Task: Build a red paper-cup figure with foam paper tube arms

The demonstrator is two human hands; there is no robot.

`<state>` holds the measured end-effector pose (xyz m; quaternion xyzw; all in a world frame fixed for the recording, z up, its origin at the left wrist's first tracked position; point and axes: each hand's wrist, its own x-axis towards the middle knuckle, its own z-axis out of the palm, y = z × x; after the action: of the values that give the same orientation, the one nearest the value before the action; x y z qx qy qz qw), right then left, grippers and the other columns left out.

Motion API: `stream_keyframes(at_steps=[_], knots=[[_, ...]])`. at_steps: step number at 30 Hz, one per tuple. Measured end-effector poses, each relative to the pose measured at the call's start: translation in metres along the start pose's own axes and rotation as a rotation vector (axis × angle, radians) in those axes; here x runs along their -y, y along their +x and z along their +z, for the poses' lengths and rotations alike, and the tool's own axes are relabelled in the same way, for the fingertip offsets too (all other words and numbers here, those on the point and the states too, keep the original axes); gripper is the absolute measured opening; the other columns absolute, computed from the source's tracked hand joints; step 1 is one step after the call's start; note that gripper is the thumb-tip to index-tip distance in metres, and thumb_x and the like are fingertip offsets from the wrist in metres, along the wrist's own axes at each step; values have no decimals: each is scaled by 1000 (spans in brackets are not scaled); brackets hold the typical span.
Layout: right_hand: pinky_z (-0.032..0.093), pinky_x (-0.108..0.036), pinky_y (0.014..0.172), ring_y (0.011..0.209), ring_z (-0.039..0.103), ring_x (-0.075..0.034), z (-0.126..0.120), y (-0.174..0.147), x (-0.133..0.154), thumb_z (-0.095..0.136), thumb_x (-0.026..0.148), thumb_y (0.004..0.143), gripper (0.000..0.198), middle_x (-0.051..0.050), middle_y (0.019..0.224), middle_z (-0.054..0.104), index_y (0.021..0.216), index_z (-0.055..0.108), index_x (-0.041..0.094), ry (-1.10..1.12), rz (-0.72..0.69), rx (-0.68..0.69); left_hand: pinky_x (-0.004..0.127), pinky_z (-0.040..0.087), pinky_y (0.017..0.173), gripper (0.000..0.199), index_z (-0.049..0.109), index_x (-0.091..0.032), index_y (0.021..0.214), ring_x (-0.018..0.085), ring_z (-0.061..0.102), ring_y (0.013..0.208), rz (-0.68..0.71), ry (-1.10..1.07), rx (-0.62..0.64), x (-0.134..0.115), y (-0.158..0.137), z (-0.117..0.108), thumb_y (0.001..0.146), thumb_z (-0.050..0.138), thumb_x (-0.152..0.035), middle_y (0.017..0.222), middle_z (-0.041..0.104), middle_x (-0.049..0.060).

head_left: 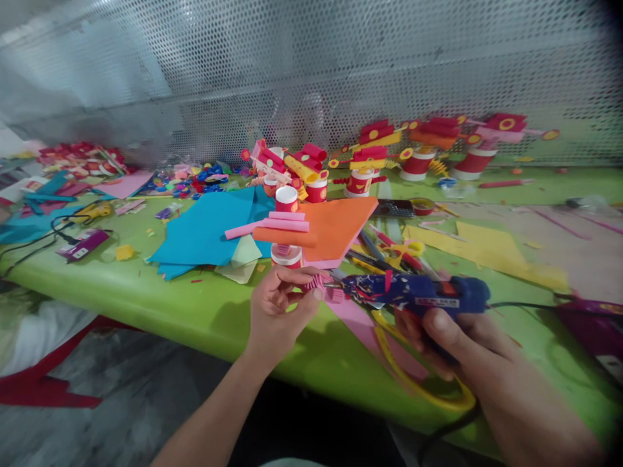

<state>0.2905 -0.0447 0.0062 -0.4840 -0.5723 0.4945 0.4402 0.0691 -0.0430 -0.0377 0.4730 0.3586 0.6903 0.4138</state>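
Note:
My left hand (285, 301) pinches a small pleated pink paper piece (315, 283) between thumb and fingertips, above the near edge of the green table. Wrapped around the handle of a dark blue glue gun (418, 292), my right hand (452, 344) holds it level, its nozzle pointing left and meeting the pink piece. Colourful scraps cling to the gun's front. Just beyond my left hand stands a white and red paper cup (286, 258) with pink and orange paper rolls (287, 233) on top. A second pleated pink bit (335, 296) shows under the nozzle.
Blue sheets (204, 227) and an orange sheet (341, 224) lie behind my hands. Several decorated red cups (360, 181) line the back by a perforated metal panel (311, 78). A yellow loop (389, 350) lies below the gun. Power cords run at both sides.

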Motion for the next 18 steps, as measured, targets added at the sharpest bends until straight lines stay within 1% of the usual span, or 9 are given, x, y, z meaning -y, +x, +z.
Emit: stream_keyframes(at_steps=[2, 4, 6, 8, 13, 18], knots=[[20, -28, 43, 41, 36, -13, 0, 0, 1, 71, 72, 81, 60, -1, 43, 45, 50, 55, 23, 17, 9, 1, 24, 63, 75, 17, 69, -19, 97, 15, 76, 89, 2, 9, 3, 0, 0, 0, 86, 80, -14, 107, 79, 7], [21, -27, 42, 41, 36, -11, -1, 1, -1, 72, 71, 81, 56, -1, 49, 48, 54, 59, 23, 64, 18, -27, 24, 63, 76, 23, 70, -21, 107, 15, 75, 89, 8, 19, 12, 0, 0, -1, 87, 79, -15, 106, 78, 7], [22, -25, 41, 41, 34, -9, -3, 3, -4, 71, 70, 82, 53, 0, 57, 52, 60, 63, 22, 126, 33, -30, 25, 64, 77, 32, 71, -23, 118, 15, 74, 92, 16, 23, 22, 1, 1, -2, 88, 79, -17, 108, 76, 6], [23, -24, 39, 41, 33, -7, -7, 4, -8, 68, 70, 84, 53, -1, 62, 54, 63, 64, 21, 178, 48, -4, 26, 64, 80, 35, 72, -25, 123, 16, 73, 96, 23, 27, 47, 1, 1, -2, 90, 77, -18, 111, 75, 7], [24, -21, 37, 43, 32, -7, -12, 8, -12, 70, 69, 83, 53, -1, 63, 53, 62, 65, 21, 235, 52, 24, 22, 62, 81, 24, 77, -24, 115, 12, 72, 88, 40, 38, 109, -1, 1, -2, 92, 74, -18, 101, 74, 4], [23, -20, 37, 44, 34, -8, -8, 5, -9, 69, 69, 84, 52, -2, 63, 54, 63, 66, 21, 226, 54, -8, 22, 62, 80, 18, 74, -22, 107, 12, 70, 87, 11, -15, 125, -4, 1, 0, 90, 77, -17, 100, 71, 4]])
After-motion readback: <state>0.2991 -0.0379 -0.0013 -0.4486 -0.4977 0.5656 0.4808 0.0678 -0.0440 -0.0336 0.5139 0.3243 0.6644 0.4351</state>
